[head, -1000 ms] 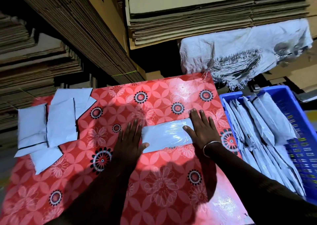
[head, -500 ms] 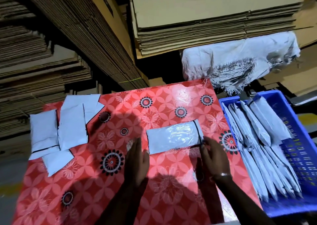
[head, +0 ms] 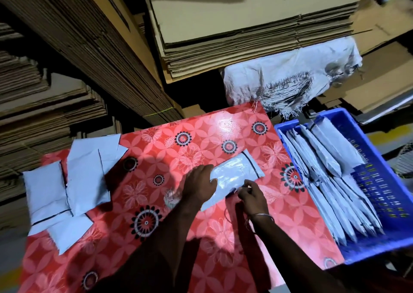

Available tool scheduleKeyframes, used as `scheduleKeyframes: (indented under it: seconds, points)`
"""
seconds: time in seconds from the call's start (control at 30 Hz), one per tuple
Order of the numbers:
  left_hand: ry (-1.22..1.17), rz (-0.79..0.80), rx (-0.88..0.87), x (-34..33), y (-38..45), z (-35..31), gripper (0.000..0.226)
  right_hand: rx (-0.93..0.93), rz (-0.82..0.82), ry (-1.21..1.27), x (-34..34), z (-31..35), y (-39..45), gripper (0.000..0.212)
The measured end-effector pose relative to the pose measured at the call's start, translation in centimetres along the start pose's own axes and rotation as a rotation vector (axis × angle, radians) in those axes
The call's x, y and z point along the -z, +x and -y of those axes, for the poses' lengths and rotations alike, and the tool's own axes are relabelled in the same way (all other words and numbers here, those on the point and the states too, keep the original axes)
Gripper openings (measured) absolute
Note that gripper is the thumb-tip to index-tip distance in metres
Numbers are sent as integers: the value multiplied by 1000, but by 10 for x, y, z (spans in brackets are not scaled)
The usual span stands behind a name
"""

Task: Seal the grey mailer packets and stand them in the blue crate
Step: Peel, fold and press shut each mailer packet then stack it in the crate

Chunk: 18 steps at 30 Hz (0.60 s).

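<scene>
Where the counter (head: 156, 214) ends at its left edge, we see a cluster of grey mailer packets (head: 82, 181) lying flat, some overhanging that edge, with open red floral surface between them and our hands. Stacks of flattened cardboard (head: 245, 35) crowd the far side, and a frayed white sack (head: 290, 80) hangs above the far right corner. Compared with half a second ago, our left hand (head: 197, 186) has moved up from the bare cloth onto the packet (head: 234, 176) in the middle, and that packet now lies more slanted. The left hand rests on the packet's left end with fingers loosely bent, pressing it down. Our right hand (head: 251, 195) pinches something small at the packet's near edge; we cannot tell what it is. The flap end with its dark strip points toward the blue crate (head: 380, 243), which touches the counter's right edge and holds sealed packets (head: 324, 169) standing in leaning rows.
</scene>
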<state>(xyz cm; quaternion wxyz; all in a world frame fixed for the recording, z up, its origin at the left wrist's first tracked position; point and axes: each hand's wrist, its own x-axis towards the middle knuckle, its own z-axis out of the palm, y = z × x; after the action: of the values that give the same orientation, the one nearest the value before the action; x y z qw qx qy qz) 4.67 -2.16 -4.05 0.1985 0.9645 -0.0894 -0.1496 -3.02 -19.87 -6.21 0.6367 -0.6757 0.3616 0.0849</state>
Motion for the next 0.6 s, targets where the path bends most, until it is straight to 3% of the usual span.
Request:
scheduleKeyframes:
  seconds: [0.3, 0.43, 0.6]
  points:
    - [-571, 147, 235, -6, -40, -12, 38, -67, 47, 149, -3, 13, -8, 36]
    - [-750, 131, 257, -24, -62, -14, 55, -31, 76, 108, 4, 19, -22, 30]
    - [-831, 50, 263, -22, -74, -28, 50, 23, 80, 94, 12, 19, -31, 27]
